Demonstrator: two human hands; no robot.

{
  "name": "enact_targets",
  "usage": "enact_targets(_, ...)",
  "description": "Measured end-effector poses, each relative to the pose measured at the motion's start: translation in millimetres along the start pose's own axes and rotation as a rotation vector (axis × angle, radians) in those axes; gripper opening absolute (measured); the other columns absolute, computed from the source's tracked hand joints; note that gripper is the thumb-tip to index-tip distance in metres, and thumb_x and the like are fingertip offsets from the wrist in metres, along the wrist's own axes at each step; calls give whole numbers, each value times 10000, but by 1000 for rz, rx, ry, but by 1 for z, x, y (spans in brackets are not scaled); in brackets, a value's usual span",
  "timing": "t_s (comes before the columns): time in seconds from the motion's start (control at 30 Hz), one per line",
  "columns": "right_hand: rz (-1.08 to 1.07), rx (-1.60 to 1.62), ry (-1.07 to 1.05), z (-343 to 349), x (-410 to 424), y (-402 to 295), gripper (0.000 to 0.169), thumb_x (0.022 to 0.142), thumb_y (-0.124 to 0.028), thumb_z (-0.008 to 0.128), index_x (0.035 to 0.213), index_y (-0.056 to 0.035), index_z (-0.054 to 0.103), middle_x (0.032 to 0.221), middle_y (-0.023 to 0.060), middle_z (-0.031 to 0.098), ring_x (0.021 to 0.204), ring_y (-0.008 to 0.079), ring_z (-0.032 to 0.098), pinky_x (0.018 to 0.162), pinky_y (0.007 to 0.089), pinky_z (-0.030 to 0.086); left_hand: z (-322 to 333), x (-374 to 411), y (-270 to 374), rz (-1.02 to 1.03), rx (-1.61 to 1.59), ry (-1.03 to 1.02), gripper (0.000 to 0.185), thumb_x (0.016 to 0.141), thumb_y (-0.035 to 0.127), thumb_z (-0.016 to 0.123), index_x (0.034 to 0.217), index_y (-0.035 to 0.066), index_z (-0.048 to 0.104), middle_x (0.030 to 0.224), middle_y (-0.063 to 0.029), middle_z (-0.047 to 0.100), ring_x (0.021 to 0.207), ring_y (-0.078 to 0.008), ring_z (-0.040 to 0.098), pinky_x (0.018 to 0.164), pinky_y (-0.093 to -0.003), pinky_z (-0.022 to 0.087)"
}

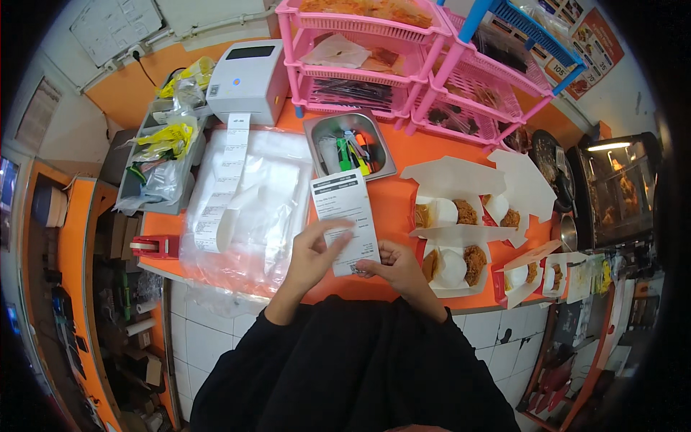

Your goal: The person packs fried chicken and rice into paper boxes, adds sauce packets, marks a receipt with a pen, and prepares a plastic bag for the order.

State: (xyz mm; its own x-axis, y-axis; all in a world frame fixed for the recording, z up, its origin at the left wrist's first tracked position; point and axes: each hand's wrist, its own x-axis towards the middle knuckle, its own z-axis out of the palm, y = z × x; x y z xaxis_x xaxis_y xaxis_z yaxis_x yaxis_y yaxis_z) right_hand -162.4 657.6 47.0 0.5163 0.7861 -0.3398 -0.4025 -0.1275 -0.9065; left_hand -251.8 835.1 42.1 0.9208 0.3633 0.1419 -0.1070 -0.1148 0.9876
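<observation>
A printed paper receipt (344, 197) is upright before me, over the orange counter (388, 205). My right hand (398, 265) pinches its lower right corner between thumb and fingers. Slightly blurred, my left hand (312, 252) is in front of the receipt's left side, fingers apart and covering part of the print. Whether those fingertips touch the paper is hard to tell. To the right are open food boxes (451, 236) holding fried chicken (475, 264) and white rounded portions (452, 268). Clear plastic bags (270, 200) lie flat to the left.
A white label printer (245, 81) trails a strip of printed labels (229, 173) over the bags. Behind the receipt stands a metal tray (384, 154) of markers. Pink racks (356, 70) line the back; a grey bin (175, 191) and red tape dispenser (162, 247) sit left.
</observation>
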Motion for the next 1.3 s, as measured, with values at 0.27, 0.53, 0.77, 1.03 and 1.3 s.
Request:
enact_targets(0.27,-27,-60,-32,-3,4,15,494,808,-142,755,1212,23,525,1133,120,628,993,167,623,868,314,508,-2,0,29,-168,13,-249,562,807,-59,672,1323,105,521,1256,-119,523,1100,-214,592,837,-291,558)
enact_targets(0.53,-111,-684,63,-49,-34,-95,597,805,-252,760,1277,-35,465,1161,126,600,1082,208,591,924,362,471,4,17,35,-174,43,-223,738,746,-114,694,1397,84,411,1362,-128,398,1137,-236,569,780,-260,584)
enact_targets(0.77,-465,-1619,491,-181,-22,-144,298,807,-147,685,1072,-34,611,989,133,613,927,334,584,885,403,458,-4,50,22,-206,64,-81,840,722,-150,688,1437,24,282,1406,-139,358,1178,-259,524,815,-299,583)
enact_targets(1.03,-248,-1474,81,-181,-49,-132,128,764,-61,643,889,-75,665,844,41,624,749,252,635,625,350,524,-8,62,20,-176,81,196,852,713,-184,656,1443,40,277,1469,-140,321,1208,-248,509,804,-273,590)
enact_targets(1.3,-194,-1461,-101,-170,-30,-151,157,731,-31,641,876,-82,671,848,41,631,750,251,640,623,352,524,-46,61,22,-101,259,491,874,695,-175,635,1453,48,262,1486,-138,296,1282,-264,428,894,-321,559)
